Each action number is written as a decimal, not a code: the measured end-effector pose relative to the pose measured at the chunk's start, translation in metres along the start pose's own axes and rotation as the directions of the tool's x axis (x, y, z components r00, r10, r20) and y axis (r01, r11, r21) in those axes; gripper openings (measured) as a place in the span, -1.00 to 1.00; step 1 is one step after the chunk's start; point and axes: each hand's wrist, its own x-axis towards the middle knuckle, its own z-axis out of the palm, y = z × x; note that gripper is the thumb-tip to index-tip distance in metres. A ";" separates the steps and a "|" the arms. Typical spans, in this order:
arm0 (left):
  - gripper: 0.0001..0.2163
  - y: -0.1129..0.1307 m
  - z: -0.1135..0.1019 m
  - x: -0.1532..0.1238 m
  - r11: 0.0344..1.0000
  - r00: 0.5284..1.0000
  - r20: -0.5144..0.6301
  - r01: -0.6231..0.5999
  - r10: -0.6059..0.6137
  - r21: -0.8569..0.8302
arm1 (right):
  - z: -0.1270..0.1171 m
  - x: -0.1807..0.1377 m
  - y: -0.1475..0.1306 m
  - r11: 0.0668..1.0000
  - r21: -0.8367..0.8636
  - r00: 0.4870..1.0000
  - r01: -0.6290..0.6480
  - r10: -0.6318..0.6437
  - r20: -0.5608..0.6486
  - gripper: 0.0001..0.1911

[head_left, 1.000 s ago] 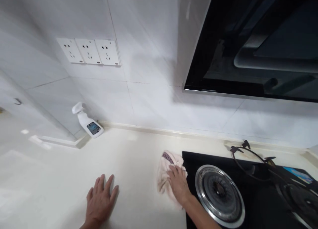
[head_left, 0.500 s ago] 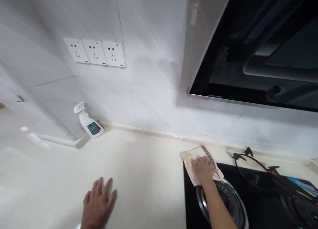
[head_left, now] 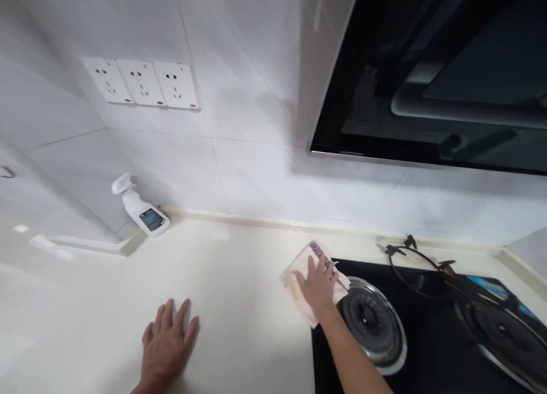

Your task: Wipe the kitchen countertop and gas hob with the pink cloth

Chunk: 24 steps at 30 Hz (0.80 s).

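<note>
My left hand (head_left: 166, 340) lies flat on the pale countertop (head_left: 239, 280), fingers spread, with nothing in it. Beneath my right hand (head_left: 317, 286) is a pinkish-white cloth (head_left: 296, 270) with purple lettering and a brownish stain. The right fingers press the cloth down, partly spread over it. It lies across the left edge of the black gas stove (head_left: 431, 337), part on the counter and part reaching the near burner (head_left: 371, 320) with its shiny ring.
A white spray bottle (head_left: 147, 214) leans in the back left corner. A dark pan support (head_left: 410, 269) rests tilted at the stove's back. The black range hood (head_left: 427, 138) overhangs the stove. Several sockets (head_left: 141, 83) are on the tiled wall.
My right hand has slid the cloth left, from the stove's back left corner further onto the counter. The camera view has shifted a little to the right. My left hand stays flat.
</note>
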 end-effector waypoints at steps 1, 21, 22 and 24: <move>-0.40 0.000 -0.002 0.001 1.000 1.000 0.003 -0.002 0.002 -0.003 | 0.002 -0.015 -0.004 0.998 0.013 0.998 0.055 -0.055 0.006 -0.12; -0.27 0.003 -0.015 0.015 0.995 0.998 0.031 -0.043 0.046 -0.090 | 0.045 -0.252 0.188 0.958 0.153 0.942 0.242 -0.194 -0.275 -0.53; -0.27 0.003 -0.014 0.015 0.995 0.999 0.019 -0.044 0.046 -0.095 | 0.045 -0.253 0.202 0.968 0.167 0.946 0.189 -0.134 -0.297 -0.53; -0.28 0.002 -0.012 0.016 0.994 0.999 0.020 -0.035 0.037 -0.100 | 0.044 -0.248 0.222 0.976 0.203 0.949 0.074 -0.007 -0.315 -0.50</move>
